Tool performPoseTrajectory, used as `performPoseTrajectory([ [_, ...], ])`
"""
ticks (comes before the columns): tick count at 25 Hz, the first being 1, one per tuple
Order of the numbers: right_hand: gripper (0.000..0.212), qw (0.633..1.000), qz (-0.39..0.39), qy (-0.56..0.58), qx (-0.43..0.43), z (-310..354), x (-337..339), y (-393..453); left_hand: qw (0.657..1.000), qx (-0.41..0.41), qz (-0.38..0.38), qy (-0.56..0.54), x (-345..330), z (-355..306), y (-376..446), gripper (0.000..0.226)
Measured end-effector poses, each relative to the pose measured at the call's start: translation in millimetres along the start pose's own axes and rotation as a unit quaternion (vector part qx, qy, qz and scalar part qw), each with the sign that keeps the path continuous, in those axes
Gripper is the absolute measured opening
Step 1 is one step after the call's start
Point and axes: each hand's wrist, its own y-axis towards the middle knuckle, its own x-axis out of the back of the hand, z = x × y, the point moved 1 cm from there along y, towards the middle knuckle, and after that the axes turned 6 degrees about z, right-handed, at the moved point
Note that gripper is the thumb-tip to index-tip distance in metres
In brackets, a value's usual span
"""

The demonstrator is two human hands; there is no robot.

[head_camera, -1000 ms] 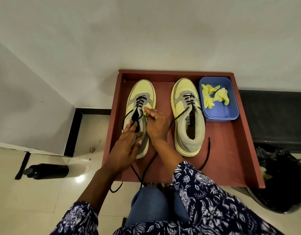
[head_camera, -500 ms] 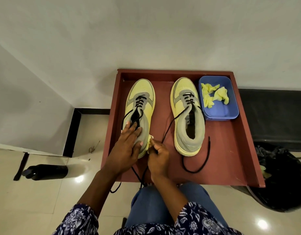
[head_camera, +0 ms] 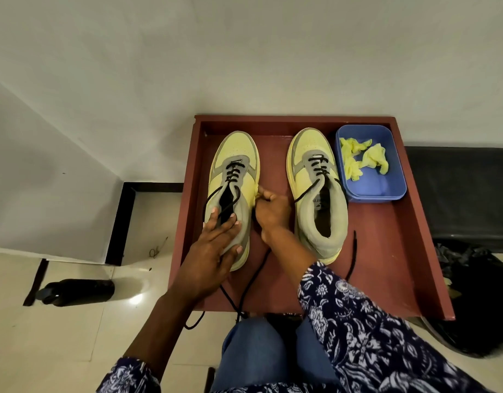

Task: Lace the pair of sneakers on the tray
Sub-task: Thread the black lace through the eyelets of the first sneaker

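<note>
Two yellow and grey sneakers stand side by side, toes away from me, on a red-brown tray [head_camera: 409,236]. The left sneaker [head_camera: 236,151] and the right sneaker [head_camera: 311,143] each have black lace through the front eyelets only. My left hand [head_camera: 213,251] rests flat on the left sneaker's heel, fingers spread over the opening. My right hand [head_camera: 273,214] is curled at that shoe's right side near the upper eyelets, pinching what looks like a lace end; the fingers hide it. A loose black lace [head_camera: 251,282] trails from under my right wrist off the tray's near edge.
A blue plastic tub [head_camera: 386,182] with crumpled yellow scraps [head_camera: 360,161] sits in the tray's far right corner. A black bottle [head_camera: 77,290] lies on the tiled floor to the left. A black bag [head_camera: 477,302] sits right of the tray. A wall stands right behind the tray.
My right hand drew back to the left sneaker's heel half a second ago and has returned forward to the shoe's right side. My left hand stayed on the heel.
</note>
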Motion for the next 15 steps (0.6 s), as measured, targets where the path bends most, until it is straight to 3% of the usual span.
performPoseTrajectory([
  [6, 0.032, 0.998, -0.019, -0.038, 0.039, 9, -2, 7, 1.0, 0.002, 0.004, -0.008, 1, 1, -9, 0.057],
  [15, 0.032, 0.997, -0.035, 0.066, 0.005, -58, -3, -80, 1.0, 0.011, 0.008, 0.005, 0, 1, -18, 0.057],
])
